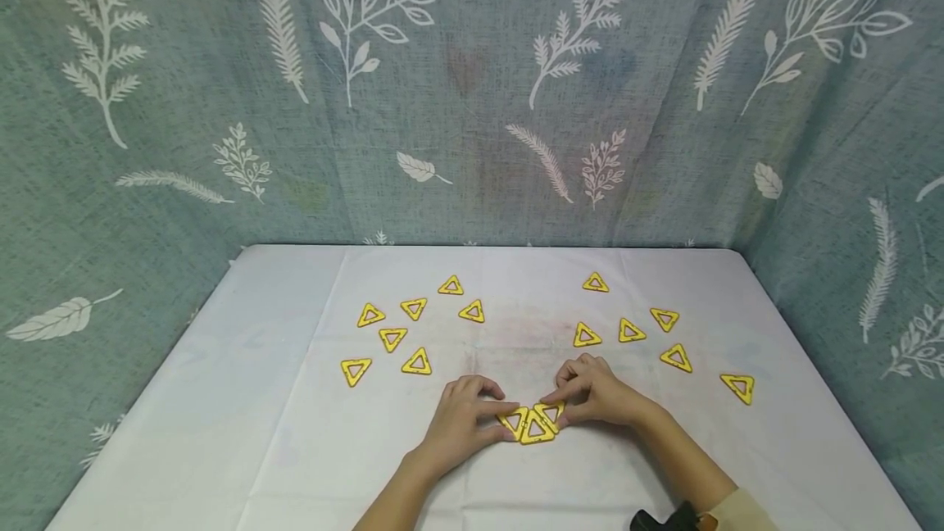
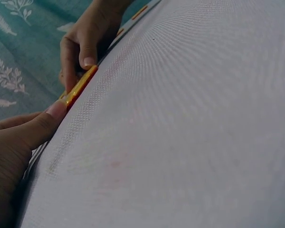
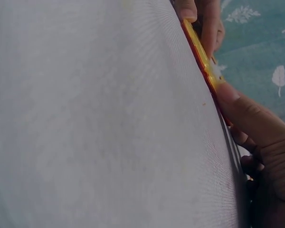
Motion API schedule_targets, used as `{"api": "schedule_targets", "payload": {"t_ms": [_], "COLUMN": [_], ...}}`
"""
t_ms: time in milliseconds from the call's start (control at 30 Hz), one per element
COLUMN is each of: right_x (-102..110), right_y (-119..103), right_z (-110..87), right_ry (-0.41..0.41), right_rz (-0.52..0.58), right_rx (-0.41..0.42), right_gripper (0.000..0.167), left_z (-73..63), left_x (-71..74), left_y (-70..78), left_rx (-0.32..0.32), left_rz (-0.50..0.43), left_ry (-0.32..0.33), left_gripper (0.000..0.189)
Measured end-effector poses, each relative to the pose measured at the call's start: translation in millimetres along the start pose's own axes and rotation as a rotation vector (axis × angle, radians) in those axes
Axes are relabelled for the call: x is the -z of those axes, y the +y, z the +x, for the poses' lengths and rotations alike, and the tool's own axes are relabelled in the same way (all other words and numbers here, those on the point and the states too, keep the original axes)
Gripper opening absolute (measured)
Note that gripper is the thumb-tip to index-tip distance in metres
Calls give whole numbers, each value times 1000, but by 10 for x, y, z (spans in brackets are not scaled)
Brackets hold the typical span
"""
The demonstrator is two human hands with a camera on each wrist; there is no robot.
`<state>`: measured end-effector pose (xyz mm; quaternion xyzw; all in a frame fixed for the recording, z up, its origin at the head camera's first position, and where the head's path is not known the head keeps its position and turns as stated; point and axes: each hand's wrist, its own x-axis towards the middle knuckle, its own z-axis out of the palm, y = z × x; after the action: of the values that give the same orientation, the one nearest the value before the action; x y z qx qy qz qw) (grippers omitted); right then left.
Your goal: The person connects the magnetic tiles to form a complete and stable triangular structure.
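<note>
Three yellow triangular frame tiles lie edge to edge in a row near the front middle of the table. My left hand (image 1: 463, 418) pinches the left tile (image 1: 524, 421) between thumb and fingers. On the other side my right hand (image 1: 601, 394) pinches the right tile (image 1: 546, 419) the same way. Between them sits the middle tile (image 1: 537, 438), its point facing away from me. In the left wrist view the joined tiles (image 2: 80, 86) appear edge-on, low against the cloth, with a red lower edge. The right wrist view shows my right thumb (image 3: 237, 102) on the near end.
Several loose yellow triangle tiles (image 1: 393, 346) are scattered at the back left of the white-covered table (image 1: 295, 465). Several more tiles (image 1: 627, 338) lie at the back right. A patterned curtain (image 1: 472, 154) hangs behind and on both sides. A black object (image 1: 664, 521) is at my right wrist.
</note>
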<state>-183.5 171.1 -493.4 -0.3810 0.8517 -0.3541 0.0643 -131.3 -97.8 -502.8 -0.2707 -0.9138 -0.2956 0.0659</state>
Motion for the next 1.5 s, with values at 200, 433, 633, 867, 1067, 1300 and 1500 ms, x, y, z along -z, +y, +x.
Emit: {"api": "schedule_targets", "payload": {"t_ms": [200,433,633,867,1067,1300,1500], "right_x": [-12,45,93,139,184,268,357], "right_y": [34,36,42,57,82,62,100], "right_z": [-9,-93,-209,-409,-586,-775,-975], "right_ry": [32,58,85,153,233,322,424], "right_rz": [38,122,151,186,177,184,104], "right_rx": [-28,-117,-159,-198,-199,-293,-338], "right_gripper": [31,30,29,25,25,25,27], "left_z": [-31,-35,-47,-45,-46,-52,-41], "left_x": [5,-21,-13,-16,-31,-48,-37], "left_y": [-5,-24,-24,-31,-47,-65,-47], "left_rx": [0,-23,-46,-41,-23,9,-28], "left_rz": [-3,4,1,-17,-49,-66,4], "left_ry": [30,60,87,94,109,106,69], "left_gripper": [42,41,41,41,40,42,47]}}
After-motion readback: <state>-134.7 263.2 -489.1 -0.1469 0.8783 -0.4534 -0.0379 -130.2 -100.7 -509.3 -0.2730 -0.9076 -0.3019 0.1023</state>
